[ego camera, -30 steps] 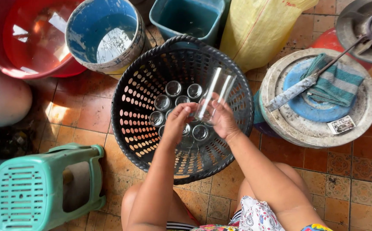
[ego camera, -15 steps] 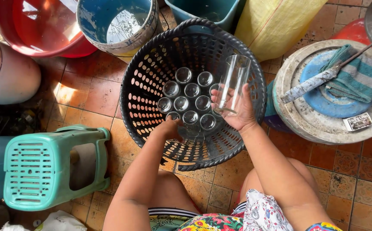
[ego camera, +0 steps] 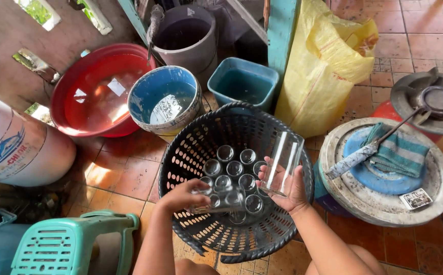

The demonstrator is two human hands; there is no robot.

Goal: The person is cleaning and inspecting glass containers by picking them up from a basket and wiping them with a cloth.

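Tiled floor, black basket [ego camera: 191,153] of glasses, left hand [ego camera: 183,196] and right hand [ego camera: 288,188] each clamped on a glass.

A single view is given, taken from a camera worn on the head and aimed steeply down from above. The black basket [ego camera: 237,183] is seen close, near the middle, with both forearms entering from the bottom edge. The tiled floor [ego camera: 124,173] is taken in around it. No second view is offered.
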